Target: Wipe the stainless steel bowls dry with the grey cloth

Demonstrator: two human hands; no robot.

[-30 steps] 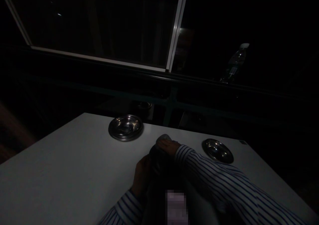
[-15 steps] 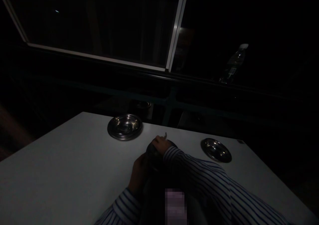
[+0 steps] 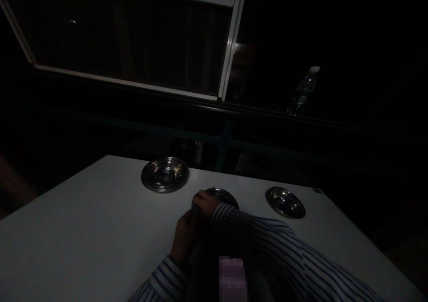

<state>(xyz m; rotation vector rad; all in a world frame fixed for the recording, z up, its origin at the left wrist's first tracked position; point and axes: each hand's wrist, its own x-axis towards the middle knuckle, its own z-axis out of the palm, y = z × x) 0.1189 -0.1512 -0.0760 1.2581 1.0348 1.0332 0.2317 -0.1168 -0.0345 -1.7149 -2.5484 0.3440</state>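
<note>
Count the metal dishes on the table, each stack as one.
3: left stack, middle dish partly covered by the right hand, right-side dish. Others may be hidden.

Head-worn view, facing forward, down over tabletop [image 3: 117,230]

The left hand [image 3: 183,237] and right hand [image 3: 206,203] are together at a metal dish [image 3: 225,196] on a white table [image 3: 110,230].

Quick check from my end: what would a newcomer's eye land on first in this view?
Probably the pale table, bright against the dark room, with a shiny stack of metal dishes near its far edge, left of centre. Next, the left hand and right hand, close together at a partly hidden dish mid-table. Beyond the table, upper right, stands a white-capped bottle.
</note>
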